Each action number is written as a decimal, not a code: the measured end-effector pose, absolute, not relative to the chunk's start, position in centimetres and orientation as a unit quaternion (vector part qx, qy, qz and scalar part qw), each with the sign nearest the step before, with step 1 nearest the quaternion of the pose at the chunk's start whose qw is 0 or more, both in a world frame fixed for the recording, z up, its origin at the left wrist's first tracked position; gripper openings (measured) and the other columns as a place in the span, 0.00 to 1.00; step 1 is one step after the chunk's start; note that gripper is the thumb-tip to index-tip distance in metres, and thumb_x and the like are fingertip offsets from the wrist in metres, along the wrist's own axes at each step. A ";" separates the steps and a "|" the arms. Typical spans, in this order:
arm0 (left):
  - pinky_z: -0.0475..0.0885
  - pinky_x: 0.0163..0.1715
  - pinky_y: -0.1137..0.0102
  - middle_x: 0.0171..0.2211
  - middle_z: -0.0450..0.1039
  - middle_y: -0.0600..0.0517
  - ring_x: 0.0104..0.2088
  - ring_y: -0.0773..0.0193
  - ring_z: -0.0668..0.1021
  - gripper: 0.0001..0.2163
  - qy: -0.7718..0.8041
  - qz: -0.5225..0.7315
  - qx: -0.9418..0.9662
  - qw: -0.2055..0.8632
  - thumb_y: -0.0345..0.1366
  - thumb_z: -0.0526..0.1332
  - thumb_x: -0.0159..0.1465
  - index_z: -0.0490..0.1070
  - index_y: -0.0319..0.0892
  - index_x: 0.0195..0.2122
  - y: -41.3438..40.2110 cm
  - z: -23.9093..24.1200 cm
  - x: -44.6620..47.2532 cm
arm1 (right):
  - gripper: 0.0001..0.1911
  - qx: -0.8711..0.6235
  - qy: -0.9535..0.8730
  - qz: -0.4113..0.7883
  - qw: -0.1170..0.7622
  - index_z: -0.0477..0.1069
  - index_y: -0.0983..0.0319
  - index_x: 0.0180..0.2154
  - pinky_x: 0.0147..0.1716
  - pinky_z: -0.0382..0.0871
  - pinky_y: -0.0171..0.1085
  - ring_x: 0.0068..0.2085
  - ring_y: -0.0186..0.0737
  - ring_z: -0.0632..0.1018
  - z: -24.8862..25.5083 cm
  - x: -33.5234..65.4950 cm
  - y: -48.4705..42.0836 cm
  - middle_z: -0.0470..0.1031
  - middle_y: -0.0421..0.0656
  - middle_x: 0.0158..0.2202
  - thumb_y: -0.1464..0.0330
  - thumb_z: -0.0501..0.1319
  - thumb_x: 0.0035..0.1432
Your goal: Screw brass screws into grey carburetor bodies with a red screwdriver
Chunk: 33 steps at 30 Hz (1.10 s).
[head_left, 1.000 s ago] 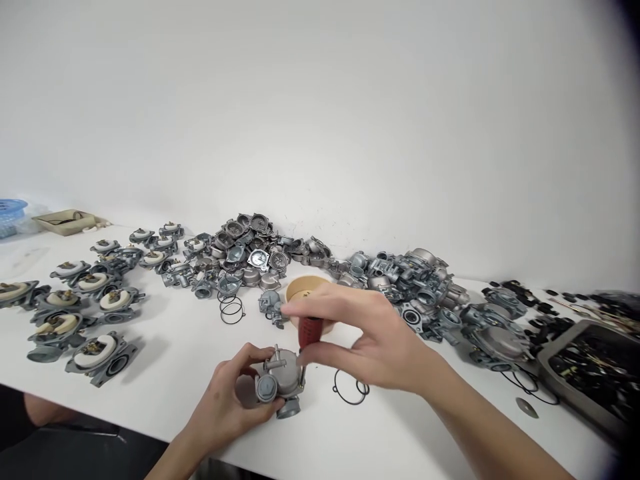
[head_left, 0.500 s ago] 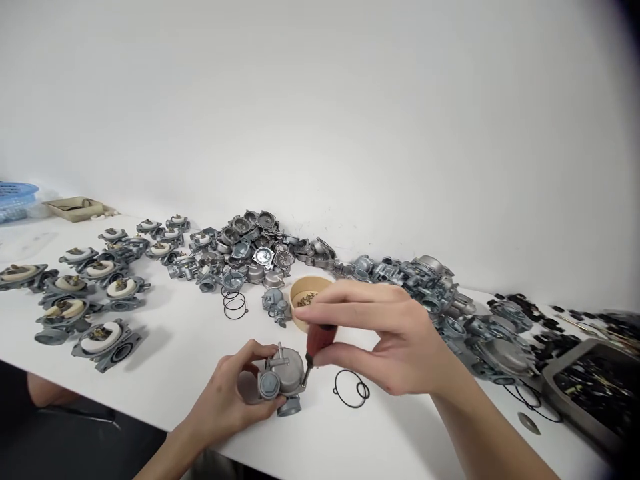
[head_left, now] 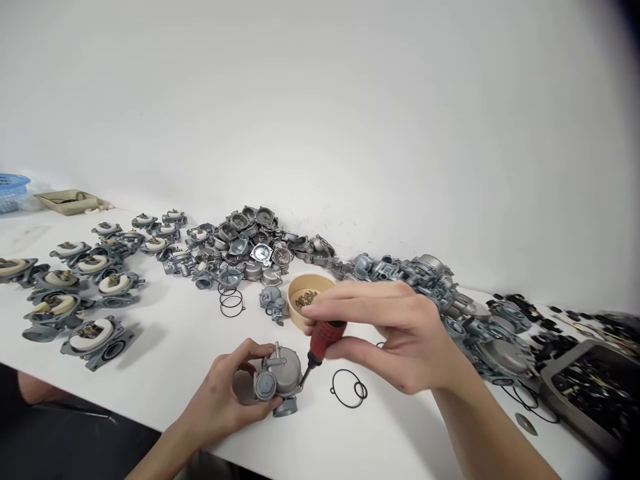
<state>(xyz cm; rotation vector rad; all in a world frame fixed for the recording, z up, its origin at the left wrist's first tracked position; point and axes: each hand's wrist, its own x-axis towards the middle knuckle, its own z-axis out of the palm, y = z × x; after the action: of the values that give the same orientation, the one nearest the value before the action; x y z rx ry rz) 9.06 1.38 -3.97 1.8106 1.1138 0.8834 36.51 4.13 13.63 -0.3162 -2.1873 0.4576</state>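
Gripped between the thumb and fingers of my left hand (head_left: pixel 227 393) is a grey metal carburetor (head_left: pixel 283 373), its round bowl facing up, low over the white table. My right hand (head_left: pixel 395 333) is closed around the red handle of a screwdriver (head_left: pixel 325 341). The tilted shaft runs down to the right edge of the bowl, where the tip touches a small brass-coloured screw. Right of the carburetor lie black rubber rings (head_left: pixel 349 389). Just behind my right fingers stands a round tan tub (head_left: pixel 306 285) of small brass screws, partly covered by the hand.
Carburetor bodies with white floats (head_left: pixel 95 337) cover the left side. A heap of metal bowls (head_left: pixel 253 240) lies at the back, with finished-looking carburetors (head_left: pixel 420 277) piled to its right. A grey tray (head_left: pixel 565 390) of dark parts sits at far right, near a wall (head_left: pixel 320 120).
The screwdriver handle has turned and shows more of its red side, while the tip stays at the bowl's edge. The whole view has shifted slightly; my left hand keeps its hold.
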 end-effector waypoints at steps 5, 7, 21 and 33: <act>0.80 0.50 0.62 0.56 0.79 0.49 0.51 0.53 0.83 0.24 0.442 0.357 0.720 0.398 0.38 0.74 0.64 0.72 0.51 0.59 1.5 -3.9 9.1 | 0.16 -0.136 -0.892 0.144 0.406 0.84 0.62 0.54 0.38 0.85 0.38 0.47 0.40 0.85 13.4 36.2 4.3 0.79 0.54 0.61 0.77 0.60 0.74; 0.81 0.47 0.63 0.53 0.80 0.50 0.47 0.54 0.84 0.22 0.439 0.361 0.722 0.393 0.38 0.74 0.63 0.72 0.50 0.58 1.5 -3.7 9.2 | 0.21 -0.113 -0.888 0.179 0.408 0.84 0.61 0.55 0.38 0.85 0.39 0.47 0.40 0.86 13.3 36.0 4.4 0.79 0.54 0.61 0.81 0.55 0.74; 0.80 0.51 0.59 0.58 0.79 0.48 0.52 0.51 0.82 0.23 0.438 0.352 0.729 0.390 0.40 0.75 0.64 0.71 0.51 0.59 1.5 -4.1 8.9 | 0.12 -0.129 -0.866 0.163 0.455 0.84 0.61 0.51 0.38 0.85 0.33 0.36 0.34 0.86 13.5 35.9 3.7 0.84 0.46 0.44 0.75 0.72 0.68; 0.81 0.50 0.60 0.57 0.80 0.47 0.51 0.51 0.84 0.23 0.447 0.356 0.721 0.392 0.37 0.74 0.63 0.72 0.49 0.57 1.4 -3.4 9.3 | 0.14 -0.145 -0.868 0.176 0.440 0.83 0.62 0.55 0.36 0.84 0.35 0.37 0.35 0.85 13.6 36.1 3.5 0.83 0.50 0.50 0.74 0.67 0.71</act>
<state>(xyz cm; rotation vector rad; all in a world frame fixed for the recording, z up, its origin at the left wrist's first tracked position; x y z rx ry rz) 9.32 1.36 -3.42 1.8307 1.1360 0.9040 36.09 3.53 13.63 -0.3612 -2.1560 0.4373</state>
